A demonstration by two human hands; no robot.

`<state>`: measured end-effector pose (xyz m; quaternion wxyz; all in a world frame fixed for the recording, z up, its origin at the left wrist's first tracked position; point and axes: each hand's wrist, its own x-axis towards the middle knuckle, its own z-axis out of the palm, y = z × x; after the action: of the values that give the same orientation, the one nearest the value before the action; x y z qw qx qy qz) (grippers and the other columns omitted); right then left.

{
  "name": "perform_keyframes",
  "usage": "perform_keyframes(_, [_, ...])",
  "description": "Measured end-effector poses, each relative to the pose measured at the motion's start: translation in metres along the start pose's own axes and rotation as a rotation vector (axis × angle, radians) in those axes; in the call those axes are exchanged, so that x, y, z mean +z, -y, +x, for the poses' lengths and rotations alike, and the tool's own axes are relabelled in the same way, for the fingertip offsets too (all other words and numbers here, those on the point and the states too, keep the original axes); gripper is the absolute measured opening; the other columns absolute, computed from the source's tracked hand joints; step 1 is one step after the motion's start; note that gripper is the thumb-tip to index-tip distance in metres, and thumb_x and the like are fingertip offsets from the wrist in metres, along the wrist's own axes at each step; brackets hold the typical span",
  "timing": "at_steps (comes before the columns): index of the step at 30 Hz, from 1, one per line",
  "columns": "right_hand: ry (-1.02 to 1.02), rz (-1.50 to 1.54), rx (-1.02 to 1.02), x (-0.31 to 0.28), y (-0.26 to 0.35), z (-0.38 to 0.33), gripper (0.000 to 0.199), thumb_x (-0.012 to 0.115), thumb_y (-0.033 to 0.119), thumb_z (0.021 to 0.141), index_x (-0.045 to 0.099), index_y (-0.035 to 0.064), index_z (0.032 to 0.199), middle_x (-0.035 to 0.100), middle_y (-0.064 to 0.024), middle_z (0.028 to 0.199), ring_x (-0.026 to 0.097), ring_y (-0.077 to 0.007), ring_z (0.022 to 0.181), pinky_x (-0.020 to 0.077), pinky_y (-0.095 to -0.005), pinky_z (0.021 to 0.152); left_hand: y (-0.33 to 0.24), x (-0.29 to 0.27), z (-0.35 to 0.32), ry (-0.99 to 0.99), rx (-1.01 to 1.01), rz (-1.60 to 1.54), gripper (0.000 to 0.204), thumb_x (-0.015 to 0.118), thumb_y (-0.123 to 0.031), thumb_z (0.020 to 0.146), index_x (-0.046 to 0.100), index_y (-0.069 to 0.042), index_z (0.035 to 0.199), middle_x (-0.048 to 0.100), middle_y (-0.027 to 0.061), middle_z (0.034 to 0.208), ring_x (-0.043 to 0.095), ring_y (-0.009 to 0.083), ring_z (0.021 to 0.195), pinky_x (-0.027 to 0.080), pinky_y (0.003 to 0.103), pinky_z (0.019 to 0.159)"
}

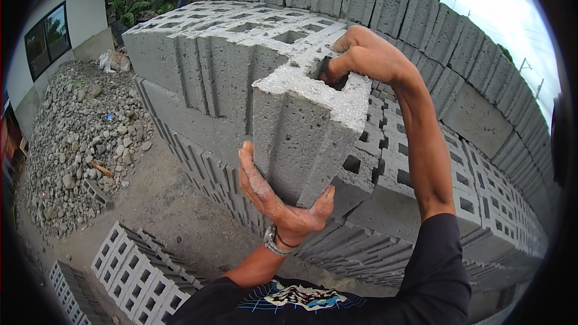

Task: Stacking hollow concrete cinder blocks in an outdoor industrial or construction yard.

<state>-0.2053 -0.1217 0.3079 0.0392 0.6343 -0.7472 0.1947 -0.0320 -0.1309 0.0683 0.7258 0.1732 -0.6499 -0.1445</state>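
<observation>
A grey hollow concrete block (295,144) stands out at the near end of a row of like blocks on top of a tall stack (223,78). My left hand (280,207), with a watch on its wrist, cups the block's lower end from below, fingers up one side and thumb at the other. From above, my right hand (376,57) grips the block with its fingers hooked down into a hole in the top face. Those fingertips are hidden inside. Whether the block touches the one behind it I cannot tell.
A lower tier of blocks (391,138) runs along the right, with a high block wall (415,18) behind. At left lie a gravel heap (90,138) and a house with a dark window (48,41). More blocks (138,277) stand on the ground at lower left.
</observation>
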Motion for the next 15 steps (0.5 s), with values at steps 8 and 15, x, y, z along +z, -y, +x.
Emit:
perform_keyframes(8, [-0.034, 0.072, 0.0, -0.002, -0.077, 0.039, 0.023, 0.071, 0.023, 0.061, 0.076, 0.0017, 0.068, 0.059, -0.0045, 0.055, 0.048, -0.0146, 0.052, 0.0357, -0.0326, 0.051, 0.04, 0.088, 0.002, -0.085, 0.143, 0.006, 0.114, 0.066, -0.063, 0.083, 0.012, 0.007, 0.155, 0.029, 0.0335, 0.152, 0.027, 0.0496, 0.142, 0.023, 0.062, 0.112])
perform_keyframes(15, [-0.01, -0.12, -0.028, -0.004, -0.081, 0.043, 0.039, 0.071, 0.038, 0.072, 0.081, 0.0054, 0.09, 0.07, -0.0104, 0.074, 0.062, -0.0201, 0.072, 0.0484, -0.0345, 0.072, 0.039, 0.099, 0.006, -0.073, 0.076, 0.053, 0.11, 0.06, -0.067, 0.085, 0.011, 0.0, 0.157, 0.017, 0.032, 0.157, 0.017, 0.0484, 0.147, 0.021, 0.063, 0.114])
